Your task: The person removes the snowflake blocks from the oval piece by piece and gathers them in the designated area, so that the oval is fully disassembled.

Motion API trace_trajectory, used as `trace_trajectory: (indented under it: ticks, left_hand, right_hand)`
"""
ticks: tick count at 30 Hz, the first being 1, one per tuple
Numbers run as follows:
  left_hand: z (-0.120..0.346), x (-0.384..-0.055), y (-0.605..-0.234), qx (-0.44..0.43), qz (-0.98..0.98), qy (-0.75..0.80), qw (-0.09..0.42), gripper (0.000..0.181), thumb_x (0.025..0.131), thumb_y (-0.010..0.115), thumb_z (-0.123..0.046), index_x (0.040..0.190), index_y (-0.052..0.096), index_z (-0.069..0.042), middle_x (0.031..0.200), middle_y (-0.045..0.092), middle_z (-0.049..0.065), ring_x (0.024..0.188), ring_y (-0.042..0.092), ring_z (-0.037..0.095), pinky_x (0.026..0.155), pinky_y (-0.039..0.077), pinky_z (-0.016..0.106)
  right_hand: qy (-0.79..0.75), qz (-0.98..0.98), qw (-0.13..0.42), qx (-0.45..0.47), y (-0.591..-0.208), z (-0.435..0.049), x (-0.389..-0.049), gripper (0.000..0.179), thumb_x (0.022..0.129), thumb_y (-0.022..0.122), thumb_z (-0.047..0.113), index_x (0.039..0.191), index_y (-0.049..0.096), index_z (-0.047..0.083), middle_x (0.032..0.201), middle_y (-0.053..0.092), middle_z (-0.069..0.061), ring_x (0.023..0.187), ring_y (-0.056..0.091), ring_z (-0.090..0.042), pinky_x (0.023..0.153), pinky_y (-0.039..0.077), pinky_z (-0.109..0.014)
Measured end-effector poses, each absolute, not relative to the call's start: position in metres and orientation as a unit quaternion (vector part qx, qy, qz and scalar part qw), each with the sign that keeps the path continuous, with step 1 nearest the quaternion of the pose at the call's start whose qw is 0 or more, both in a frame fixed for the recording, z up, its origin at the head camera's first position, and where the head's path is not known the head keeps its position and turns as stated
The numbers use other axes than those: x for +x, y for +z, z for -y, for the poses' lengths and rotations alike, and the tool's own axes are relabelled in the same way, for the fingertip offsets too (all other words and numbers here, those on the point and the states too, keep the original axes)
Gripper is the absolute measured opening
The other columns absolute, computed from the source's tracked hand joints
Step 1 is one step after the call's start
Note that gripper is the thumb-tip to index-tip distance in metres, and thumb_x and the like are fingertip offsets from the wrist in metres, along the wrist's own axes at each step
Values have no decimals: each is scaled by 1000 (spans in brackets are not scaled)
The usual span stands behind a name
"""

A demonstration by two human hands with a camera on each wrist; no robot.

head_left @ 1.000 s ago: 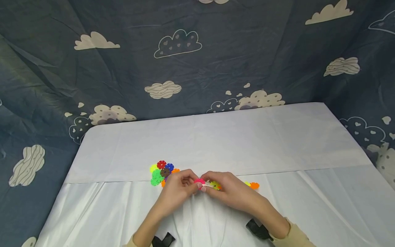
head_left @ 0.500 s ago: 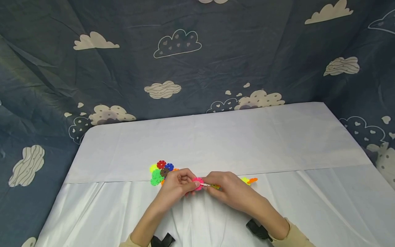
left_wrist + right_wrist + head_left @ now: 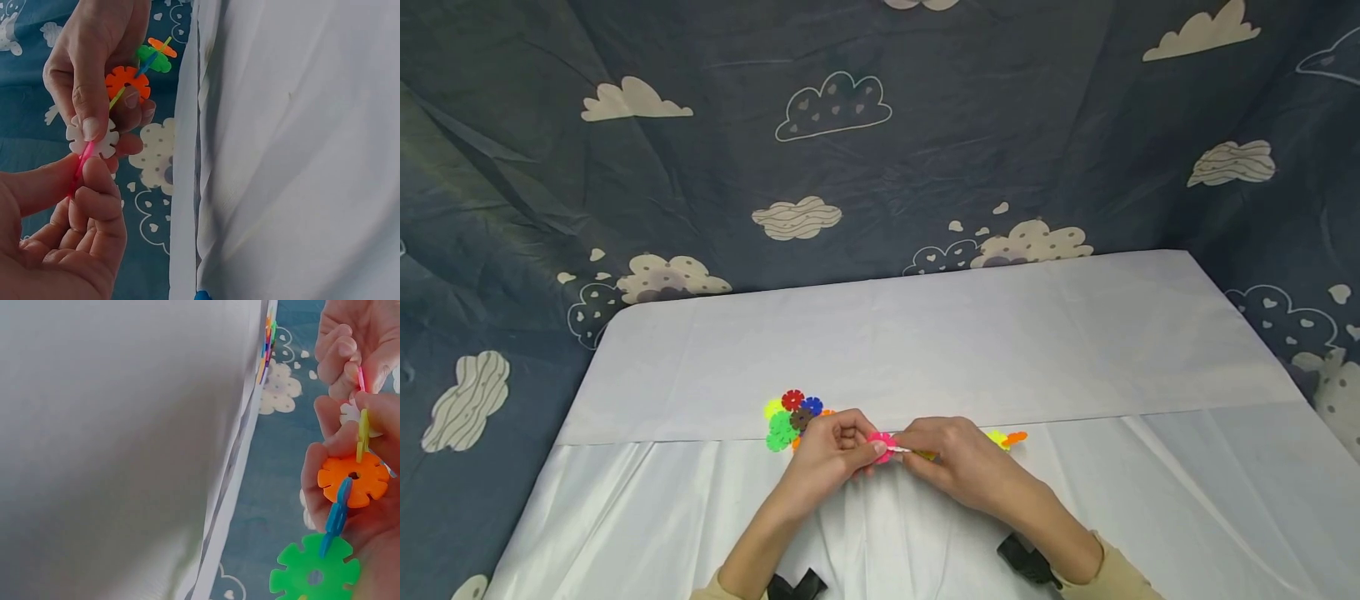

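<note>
Pinched between thumb and fingers, a pink disc point(image 3: 886, 440) sits in the left hand point(image 3: 823, 457), while the right hand point(image 3: 958, 462) grips a white disc point(image 3: 105, 139) close beside it. Pink edge meets white disc; whether the slots have locked, I cannot tell. From the white one a chain runs right past the right hand: yellow disc point(image 3: 362, 434), orange disc point(image 3: 372, 481), blue disc point(image 3: 336, 519), green disc point(image 3: 300, 569). Both hands are over the near half of the white table point(image 3: 925, 350), with a mixed pile of discs point(image 3: 801, 418) just beyond the left hand, to its left
</note>
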State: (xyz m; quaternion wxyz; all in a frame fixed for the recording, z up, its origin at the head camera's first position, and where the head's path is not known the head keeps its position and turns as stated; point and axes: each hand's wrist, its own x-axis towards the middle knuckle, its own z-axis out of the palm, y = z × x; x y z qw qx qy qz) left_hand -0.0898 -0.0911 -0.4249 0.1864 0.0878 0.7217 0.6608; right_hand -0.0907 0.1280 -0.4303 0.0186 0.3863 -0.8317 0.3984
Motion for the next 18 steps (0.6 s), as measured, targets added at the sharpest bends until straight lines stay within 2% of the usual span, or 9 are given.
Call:
trace_trajectory:
  ticks: [4, 11, 18]
  left_hand:
    - [91, -89, -426, 88, -715, 669, 184, 9, 90, 69, -4, 86, 63, 2, 67, 61, 13, 59, 57, 28, 54, 45, 24]
    - [90, -89, -428, 82, -697, 691, 173, 10, 90, 68, -2, 86, 61, 4, 69, 61, 12, 58, 59, 21, 55, 46, 24]
    - [94, -93, -427, 35, -677, 721, 148, 14, 92, 67, -7, 93, 59, 5, 75, 64, 20, 59, 61, 25, 57, 50, 27]
  right_hand:
    - [400, 830, 30, 387, -431, -128, -90, 20, 94, 66, 7, 110, 75, 14, 89, 69, 6, 69, 51, 0, 61, 44, -16]
    - [403, 836, 41, 370, -430, -126, -89, 18, 91, 69, 5, 107, 76, 12, 93, 71, 7, 73, 56, -1, 63, 49, -19]
    - [398, 846, 114, 335, -428, -129, -94, 18, 88, 74, 8, 105, 76, 11, 97, 72, 6, 86, 65, -5, 72, 53, -21]
